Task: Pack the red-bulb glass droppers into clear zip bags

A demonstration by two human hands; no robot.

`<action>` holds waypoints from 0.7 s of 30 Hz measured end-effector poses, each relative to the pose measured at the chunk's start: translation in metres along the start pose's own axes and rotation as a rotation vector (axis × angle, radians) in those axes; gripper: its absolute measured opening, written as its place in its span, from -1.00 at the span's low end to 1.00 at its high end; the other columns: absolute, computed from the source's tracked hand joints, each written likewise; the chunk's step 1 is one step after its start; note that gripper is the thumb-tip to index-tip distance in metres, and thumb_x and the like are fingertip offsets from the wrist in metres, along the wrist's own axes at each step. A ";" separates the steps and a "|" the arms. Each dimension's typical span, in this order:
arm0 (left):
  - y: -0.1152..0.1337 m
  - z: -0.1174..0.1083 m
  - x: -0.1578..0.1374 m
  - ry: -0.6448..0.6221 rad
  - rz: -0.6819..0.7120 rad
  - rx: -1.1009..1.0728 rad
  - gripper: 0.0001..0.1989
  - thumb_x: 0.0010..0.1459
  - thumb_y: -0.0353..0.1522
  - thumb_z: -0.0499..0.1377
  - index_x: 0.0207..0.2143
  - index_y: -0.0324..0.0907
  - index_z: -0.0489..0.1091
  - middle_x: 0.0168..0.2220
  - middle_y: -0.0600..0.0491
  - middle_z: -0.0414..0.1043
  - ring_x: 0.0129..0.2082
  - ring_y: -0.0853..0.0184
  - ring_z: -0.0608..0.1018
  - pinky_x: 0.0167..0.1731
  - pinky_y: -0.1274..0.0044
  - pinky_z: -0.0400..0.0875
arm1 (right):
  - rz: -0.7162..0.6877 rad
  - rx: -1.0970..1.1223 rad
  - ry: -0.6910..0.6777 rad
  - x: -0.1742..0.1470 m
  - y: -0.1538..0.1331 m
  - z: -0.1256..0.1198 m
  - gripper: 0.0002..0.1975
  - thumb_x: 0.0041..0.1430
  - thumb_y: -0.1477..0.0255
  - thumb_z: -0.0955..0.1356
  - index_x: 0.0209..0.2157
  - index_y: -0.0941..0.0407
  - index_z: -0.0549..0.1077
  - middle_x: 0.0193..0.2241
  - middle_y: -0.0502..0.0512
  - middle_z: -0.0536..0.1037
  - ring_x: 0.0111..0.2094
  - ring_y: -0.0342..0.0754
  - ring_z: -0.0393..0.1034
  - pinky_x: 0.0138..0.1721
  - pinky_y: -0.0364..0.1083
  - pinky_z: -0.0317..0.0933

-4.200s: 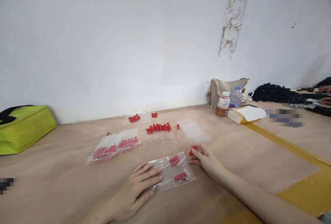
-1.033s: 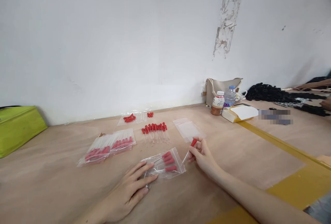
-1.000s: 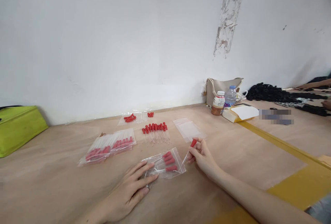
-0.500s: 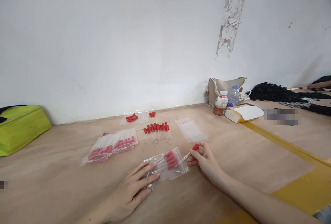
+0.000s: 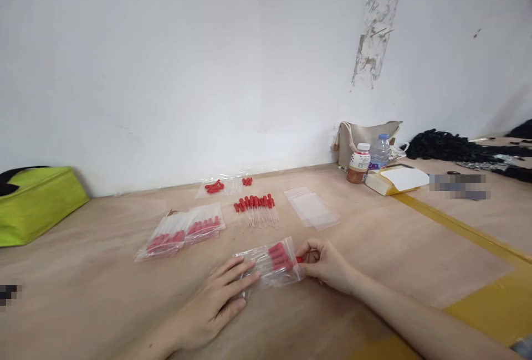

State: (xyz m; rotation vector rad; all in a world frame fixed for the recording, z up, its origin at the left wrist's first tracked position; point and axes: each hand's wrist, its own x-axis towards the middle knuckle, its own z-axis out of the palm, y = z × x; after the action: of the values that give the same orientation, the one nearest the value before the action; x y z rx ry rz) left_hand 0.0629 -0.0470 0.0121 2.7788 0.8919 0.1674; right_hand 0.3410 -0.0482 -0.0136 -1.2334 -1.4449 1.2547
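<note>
Clock read from the clear bag (image 5: 286, 279) lying before me, its mouth toward 3 o'clock. My left hand (image 5: 218, 298), at 8: palm down, fingers lightly spread, fingertips resting on the bag's closed end, thumb apart on the near side. My right hand (image 5: 326, 265), at 3: thumb and forefinger pinched narrow on the red bulb of a dropper (image 5: 299, 260) at the bag's mouth; its tube hard to pick out from the others. Inside the bag, red-bulbed droppers (image 5: 277, 250) side by side, tubes toward 9.

Farther out: filled bags (image 5: 168, 238) at 10, overlapping; loose droppers (image 5: 256, 202) in a row near 12, bulbs away from me; flat clear bags (image 5: 311, 209) at 1.

Farthest: red bulbs (image 5: 215, 186) on clear plastic at 11; lime-green bag (image 5: 45, 205) between 9 and 10; brown-drink bottle (image 5: 358, 167) at 2, water bottle (image 5: 380, 154) just beside.
</note>
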 end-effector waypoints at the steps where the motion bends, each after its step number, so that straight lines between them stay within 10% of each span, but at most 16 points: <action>1: 0.000 0.000 0.000 -0.004 -0.005 0.001 -0.55 0.26 -0.32 -0.10 0.17 0.13 -0.11 0.21 0.20 -0.12 0.19 0.16 -0.03 0.07 0.22 0.05 | -0.010 -0.016 -0.043 0.000 -0.001 0.000 -0.71 -0.27 0.33 0.46 -0.51 0.17 0.35 -0.74 -0.16 0.29 -0.74 -0.33 0.04 -0.74 -0.29 -0.09; 6: 0.000 0.000 0.000 -0.007 0.001 -0.010 -0.54 0.26 -0.33 -0.09 0.17 0.14 -0.11 0.22 0.20 -0.14 0.19 0.16 -0.05 0.07 0.21 0.03 | 0.010 -0.083 -0.176 -0.005 -0.013 -0.003 -0.64 0.00 0.15 0.28 -0.38 0.18 0.45 -0.72 -0.11 0.32 -0.75 -0.32 0.08 -0.75 -0.29 -0.07; 15: 0.001 0.000 -0.001 0.011 0.010 -0.039 -0.53 0.24 -0.34 -0.06 0.17 0.11 -0.08 0.22 0.19 -0.17 0.19 0.18 -0.07 0.09 0.24 0.01 | 0.177 -0.036 -0.046 -0.005 -0.013 0.008 -0.64 -0.18 0.17 0.38 -0.53 0.14 0.23 -0.76 -0.17 0.28 -0.80 -0.31 0.09 -0.83 -0.30 -0.05; 21: -0.002 -0.003 -0.002 0.020 0.068 -0.056 -0.57 0.23 -0.33 -0.04 0.14 0.10 0.02 0.21 0.17 -0.10 0.18 0.18 -0.02 0.09 0.22 -0.01 | 0.215 0.012 0.034 -0.002 -0.011 -0.001 -0.44 -0.19 0.29 0.41 -0.16 0.10 0.11 -0.56 -0.18 0.36 -0.80 -0.29 0.19 -0.83 -0.26 0.06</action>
State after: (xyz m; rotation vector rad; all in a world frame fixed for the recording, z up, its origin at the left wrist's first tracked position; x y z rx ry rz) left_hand 0.0593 -0.0459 0.0140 2.7611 0.7858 0.2281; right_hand 0.3407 -0.0497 -0.0030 -1.4244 -1.3042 1.3751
